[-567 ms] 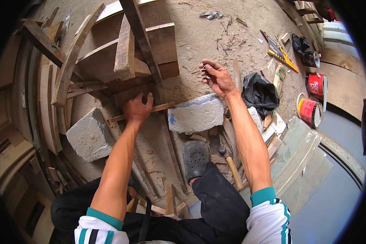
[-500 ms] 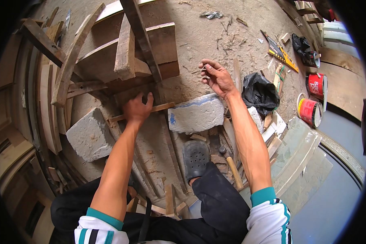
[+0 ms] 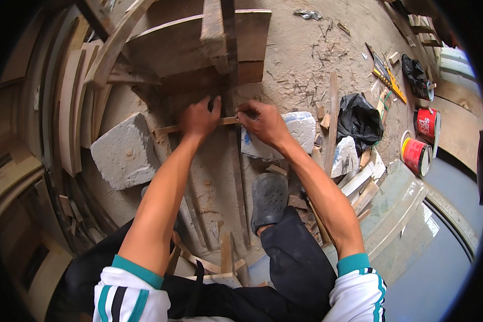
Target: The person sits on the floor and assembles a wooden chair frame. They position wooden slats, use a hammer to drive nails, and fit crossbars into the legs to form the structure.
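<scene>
At far left, timber lengths (image 3: 72, 112) stand stacked beside a pale rough block (image 3: 124, 153). To the right of this block, the left hand (image 3: 197, 119) lies over the thin wooden strip (image 3: 227, 121). Its thumb stands raised away from the other fingers; these are partly hidden, so whether they grasp the strip or only press on it cannot be told.

The strip is the workpiece. It lies crosswise in front of the person, extending to either side of the left hand, above two long rails (image 3: 237, 182) that run toward the person. Its right end is near a second pale block (image 3: 302, 127).

The right hand (image 3: 264, 124) is at this right end, in front of that block. Index finger and thumb are bent toward each other; whether they pinch the strip or a small item cannot be told.

The step in hand appears to be positioning the strip across the rails. In judgement, the next move calls for steady left-hand support and precise right-fingertip control at the end. Farther right lie a black plastic bag (image 3: 359, 122) and two red cans (image 3: 427, 122).
</scene>
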Demonstrator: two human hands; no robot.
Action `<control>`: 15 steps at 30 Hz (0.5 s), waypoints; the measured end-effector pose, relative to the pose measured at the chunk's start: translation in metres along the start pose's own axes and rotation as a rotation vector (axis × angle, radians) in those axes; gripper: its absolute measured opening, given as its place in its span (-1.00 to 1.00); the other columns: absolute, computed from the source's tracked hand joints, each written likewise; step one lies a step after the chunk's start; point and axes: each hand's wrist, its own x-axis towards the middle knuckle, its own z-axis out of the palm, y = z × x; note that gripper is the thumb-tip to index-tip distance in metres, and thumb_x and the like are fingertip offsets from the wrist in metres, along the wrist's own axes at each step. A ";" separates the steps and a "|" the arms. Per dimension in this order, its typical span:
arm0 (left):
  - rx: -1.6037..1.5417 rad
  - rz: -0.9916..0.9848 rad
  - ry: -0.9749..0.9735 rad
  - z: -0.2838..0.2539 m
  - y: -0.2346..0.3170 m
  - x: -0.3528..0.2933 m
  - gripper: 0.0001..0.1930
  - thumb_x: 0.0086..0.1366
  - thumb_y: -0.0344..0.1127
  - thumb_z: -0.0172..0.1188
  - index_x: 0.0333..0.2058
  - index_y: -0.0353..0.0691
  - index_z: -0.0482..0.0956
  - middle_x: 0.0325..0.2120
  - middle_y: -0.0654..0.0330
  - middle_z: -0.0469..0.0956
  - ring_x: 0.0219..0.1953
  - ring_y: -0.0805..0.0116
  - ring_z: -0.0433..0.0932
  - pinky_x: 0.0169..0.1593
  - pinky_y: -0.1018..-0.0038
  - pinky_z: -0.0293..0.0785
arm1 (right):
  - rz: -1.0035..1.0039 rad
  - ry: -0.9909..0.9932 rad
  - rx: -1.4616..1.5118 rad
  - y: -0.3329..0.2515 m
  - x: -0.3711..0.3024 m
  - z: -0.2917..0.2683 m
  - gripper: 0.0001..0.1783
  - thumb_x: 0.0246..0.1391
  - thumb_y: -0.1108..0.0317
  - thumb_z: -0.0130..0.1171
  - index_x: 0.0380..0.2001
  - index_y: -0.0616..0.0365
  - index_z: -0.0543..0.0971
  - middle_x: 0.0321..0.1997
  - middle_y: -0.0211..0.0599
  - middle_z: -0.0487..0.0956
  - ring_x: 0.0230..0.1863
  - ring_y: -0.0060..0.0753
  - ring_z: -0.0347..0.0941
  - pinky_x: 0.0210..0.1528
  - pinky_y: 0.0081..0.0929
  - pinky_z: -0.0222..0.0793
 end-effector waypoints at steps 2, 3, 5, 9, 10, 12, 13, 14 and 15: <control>-0.022 0.014 -0.010 -0.001 0.000 0.001 -0.51 0.28 0.20 0.01 -0.24 -0.10 0.68 -0.47 -0.12 0.61 -0.34 -0.19 0.61 -0.26 0.05 0.54 | -0.124 0.112 -0.038 0.005 -0.006 0.015 -0.80 0.09 0.32 0.20 -0.28 0.20 0.63 -0.42 -0.01 0.62 -0.37 0.04 0.58 -0.32 -0.25 0.48; -0.029 0.027 0.003 0.000 -0.002 0.002 -0.50 0.28 0.20 0.01 -0.23 -0.09 0.68 -0.46 -0.12 0.62 -0.34 -0.18 0.61 -0.27 0.06 0.54 | -0.150 0.145 -0.053 0.005 -0.010 0.023 -0.82 0.09 0.34 0.19 -0.28 0.20 0.63 -0.40 -0.01 0.63 -0.35 0.05 0.58 -0.31 -0.23 0.47; -0.041 0.051 0.028 0.002 -0.006 0.002 -0.50 0.28 0.21 0.00 -0.23 -0.08 0.67 -0.46 -0.11 0.62 -0.34 -0.17 0.61 -0.30 0.07 0.55 | -0.235 0.249 -0.105 0.007 -0.015 0.036 -0.87 0.10 0.41 0.17 -0.28 0.16 0.61 -0.36 -0.03 0.63 -0.31 0.05 0.57 -0.27 -0.18 0.46; -0.072 0.026 0.061 0.002 -0.005 -0.002 -0.51 0.28 0.23 -0.01 -0.25 -0.05 0.66 -0.47 -0.10 0.63 -0.36 -0.15 0.62 -0.33 0.09 0.55 | -0.268 0.364 -0.183 0.020 -0.019 0.052 -0.88 0.04 0.49 0.19 -0.30 0.14 0.60 -0.38 -0.09 0.61 -0.33 0.04 0.53 -0.26 -0.17 0.42; -0.089 0.030 0.077 0.004 -0.007 -0.001 -0.51 0.28 0.23 -0.01 -0.25 -0.04 0.66 -0.47 -0.09 0.63 -0.37 -0.15 0.62 -0.33 0.09 0.55 | -0.276 0.355 -0.199 0.022 -0.020 0.054 -0.87 0.03 0.49 0.19 -0.30 0.14 0.60 -0.38 -0.10 0.61 -0.33 0.03 0.53 -0.26 -0.17 0.41; -0.086 0.034 0.058 0.004 -0.007 -0.002 -0.52 0.27 0.23 -0.01 -0.26 -0.04 0.66 -0.48 -0.09 0.63 -0.37 -0.14 0.63 -0.33 0.08 0.54 | -0.291 0.347 -0.232 0.025 -0.019 0.054 -0.86 0.02 0.49 0.20 -0.30 0.14 0.60 -0.37 -0.12 0.61 -0.32 0.01 0.51 -0.25 -0.17 0.40; -0.067 0.033 0.021 0.002 -0.006 -0.001 -0.52 0.27 0.23 -0.01 -0.27 -0.04 0.66 -0.48 -0.09 0.63 -0.37 -0.14 0.63 -0.33 0.08 0.54 | -0.325 0.345 -0.253 0.026 -0.019 0.053 -0.86 0.01 0.49 0.20 -0.30 0.14 0.60 -0.37 -0.13 0.60 -0.32 0.01 0.50 -0.25 -0.17 0.39; -0.047 0.034 -0.015 0.000 -0.003 0.000 -0.52 0.27 0.23 0.00 -0.27 -0.04 0.66 -0.48 -0.09 0.62 -0.37 -0.14 0.63 -0.32 0.08 0.55 | -0.358 0.343 -0.274 0.028 -0.018 0.052 -0.86 0.01 0.49 0.20 -0.29 0.14 0.60 -0.36 -0.15 0.60 -0.32 0.00 0.50 -0.24 -0.17 0.39; -0.048 0.034 -0.018 0.000 -0.005 0.000 -0.52 0.27 0.23 0.00 -0.28 -0.04 0.66 -0.48 -0.09 0.62 -0.37 -0.14 0.62 -0.33 0.08 0.55 | -0.392 0.338 -0.290 0.026 -0.019 0.053 -0.85 0.01 0.49 0.20 -0.29 0.14 0.60 -0.36 -0.16 0.60 -0.31 -0.01 0.49 -0.24 -0.17 0.38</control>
